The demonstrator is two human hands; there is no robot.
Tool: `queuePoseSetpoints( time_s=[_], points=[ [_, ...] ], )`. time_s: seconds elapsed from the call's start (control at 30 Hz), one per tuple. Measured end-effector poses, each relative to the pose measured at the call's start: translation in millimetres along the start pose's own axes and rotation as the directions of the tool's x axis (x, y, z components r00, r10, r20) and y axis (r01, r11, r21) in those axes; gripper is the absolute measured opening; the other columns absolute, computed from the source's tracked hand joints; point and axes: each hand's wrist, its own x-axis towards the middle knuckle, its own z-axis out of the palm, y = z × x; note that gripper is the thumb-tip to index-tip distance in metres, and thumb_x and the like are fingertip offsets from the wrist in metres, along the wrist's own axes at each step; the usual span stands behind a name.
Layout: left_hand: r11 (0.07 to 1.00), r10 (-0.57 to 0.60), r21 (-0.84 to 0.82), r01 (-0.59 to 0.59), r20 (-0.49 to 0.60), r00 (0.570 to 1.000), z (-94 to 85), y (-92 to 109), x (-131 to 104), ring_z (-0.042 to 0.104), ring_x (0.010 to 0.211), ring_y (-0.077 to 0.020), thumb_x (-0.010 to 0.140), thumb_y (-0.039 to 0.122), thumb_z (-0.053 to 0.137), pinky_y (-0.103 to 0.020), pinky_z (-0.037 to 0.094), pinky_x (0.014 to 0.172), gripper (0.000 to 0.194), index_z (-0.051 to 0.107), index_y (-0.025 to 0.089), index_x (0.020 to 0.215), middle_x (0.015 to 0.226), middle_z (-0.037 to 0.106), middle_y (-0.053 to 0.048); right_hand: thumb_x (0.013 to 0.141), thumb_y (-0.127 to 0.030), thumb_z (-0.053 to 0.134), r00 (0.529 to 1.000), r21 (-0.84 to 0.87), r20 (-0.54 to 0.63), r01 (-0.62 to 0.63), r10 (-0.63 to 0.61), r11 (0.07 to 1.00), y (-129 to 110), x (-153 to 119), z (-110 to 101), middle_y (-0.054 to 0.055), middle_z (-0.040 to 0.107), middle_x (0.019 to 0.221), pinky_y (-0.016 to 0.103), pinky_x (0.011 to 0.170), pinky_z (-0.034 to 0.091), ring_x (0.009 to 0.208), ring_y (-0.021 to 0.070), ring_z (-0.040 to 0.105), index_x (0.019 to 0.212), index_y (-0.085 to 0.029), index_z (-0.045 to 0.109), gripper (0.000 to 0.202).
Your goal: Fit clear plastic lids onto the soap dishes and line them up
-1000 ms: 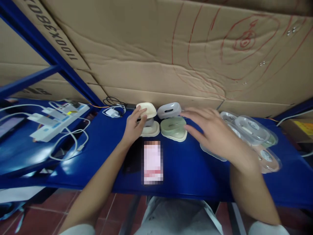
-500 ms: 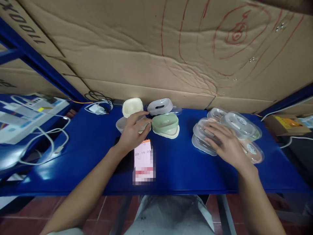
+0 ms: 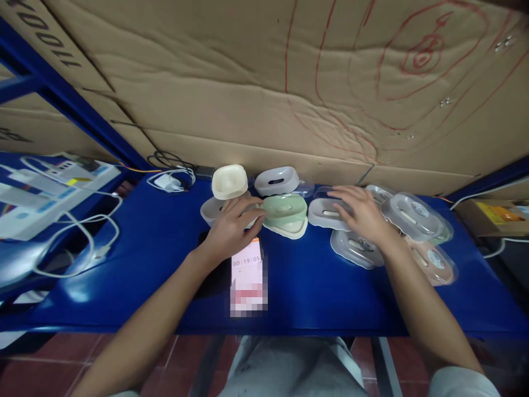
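Note:
My right hand (image 3: 357, 212) is closed on a grey dish (image 3: 324, 214) with a clear cover, just right of a green dish (image 3: 285, 208). My left hand (image 3: 235, 225) rests over a pale grey dish (image 3: 210, 210), its fingers curled near the green dish; what they grip, if anything, is hidden. Behind it sits a cream dish (image 3: 230, 182), and a grey dish with a dark slot (image 3: 276, 181) lies to its right. Under the green dish is a cream piece (image 3: 294, 229). Another covered grey dish (image 3: 351, 249) lies below my right hand.
Several covered dishes (image 3: 413, 215) pile up at the right, a pinkish one (image 3: 433, 262) among them. A lit phone (image 3: 248, 275) lies at front centre. Power strips (image 3: 53, 193) and white cables are at the left. Cardboard (image 3: 206, 99) stands behind the blue table (image 3: 297, 298).
My right hand has moved left and away from me with a covered grey dish, uncovering the one beneath. My left hand stays over the same dish. The view has shifted slightly.

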Motion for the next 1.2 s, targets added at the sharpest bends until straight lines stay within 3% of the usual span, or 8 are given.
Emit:
queuePoseSetpoints(
  time_s=[0.1,0.23,0.5,0.7,0.8,1.0,1.2],
  points=[
    [1.0,0.004,0.022,-0.004,0.022,1.0,-0.8,3,-1,0.073,0.115,-0.0292,0.106,0.022,0.06,-0.048,0.056,0.098,0.016,0.075,0.024,0.112,0.126,0.077,-0.011,0.112,-0.044,0.053,0.999,-0.096,0.04,0.012,-0.008,0.995,-12,-14,0,0.01,0.079,0.13,0.055,0.108,0.05,0.124,0.0325,0.071,0.128,-0.024,0.076,0.035],
    [0.999,0.026,0.035,-0.028,0.057,0.998,-0.1,5,-1,0.074,0.11,-0.0291,0.106,0.021,0.06,-0.047,0.056,0.093,0.016,0.074,0.023,0.113,0.126,0.078,-0.011,0.109,-0.053,0.06,0.991,-0.133,0.136,0.002,0.016,0.991,-18,-26,7,0.012,0.077,0.139,0.058,0.109,0.049,0.128,0.036,0.069,0.137,-0.021,0.073,0.044],
    [0.999,0.025,0.044,-0.027,0.056,0.998,2.7,-1,0,0.074,0.108,-0.0281,0.107,0.023,0.06,-0.045,0.055,0.093,0.015,0.075,0.023,0.111,0.125,0.077,-0.01,0.108,-0.043,0.064,0.987,0.136,0.161,-0.029,0.007,0.99,2,-20,12,0.008,0.081,0.131,0.05,0.11,0.057,0.123,0.0282,0.076,0.131,-0.025,0.078,0.032],
    [0.999,0.041,0.027,-0.042,0.049,0.998,4.7,-1,0,0.074,0.105,-0.0287,0.106,0.022,0.061,-0.045,0.055,0.09,0.015,0.075,0.023,0.11,0.122,0.078,-0.01,0.107,-0.036,0.064,0.971,0.107,0.238,-0.051,0.024,0.993,14,-9,18,0.008,0.079,0.136,0.053,0.113,0.056,0.127,0.0296,0.075,0.136,-0.026,0.075,0.033],
    [0.999,0.021,0.03,-0.023,0.053,0.998,3.1,-1,0,0.074,0.105,-0.0284,0.106,0.023,0.06,-0.045,0.056,0.09,0.016,0.076,0.023,0.109,0.123,0.078,-0.01,0.112,-0.041,0.056,0.978,0.066,0.21,-0.025,0.01,0.997,13,-3,9,0.009,0.078,0.139,0.057,0.116,0.054,0.13,0.0315,0.074,0.139,-0.027,0.074,0.036],
    [0.999,0.006,0.034,-0.009,0.078,0.997,0.3,0,0,0.075,0.107,-0.028,0.106,0.024,0.06,-0.047,0.058,0.092,0.017,0.076,0.026,0.111,0.123,0.078,-0.009,0.113,-0.044,0.054,0.995,0.124,0.096,0.021,-0.033,0.992,-8,4,-13,0.007,0.077,0.141,0.051,0.114,0.056,0.13,0.0277,0.073,0.142,-0.028,0.072,0.038],
    [0.996,0.08,0.033,-0.083,0.088,0.993,2.1,0,0,0.075,0.107,-0.0295,0.105,0.022,0.061,-0.046,0.058,0.091,0.014,0.074,0.023,0.111,0.121,0.079,-0.01,0.112,-0.034,0.054,0.994,0.059,0.079,0.069,-0.074,0.996,-1,15,3,0.008,0.077,0.141,0.054,0.117,0.048,0.136,0.0286,0.069,0.141,-0.026,0.071,0.035]
  ],
)
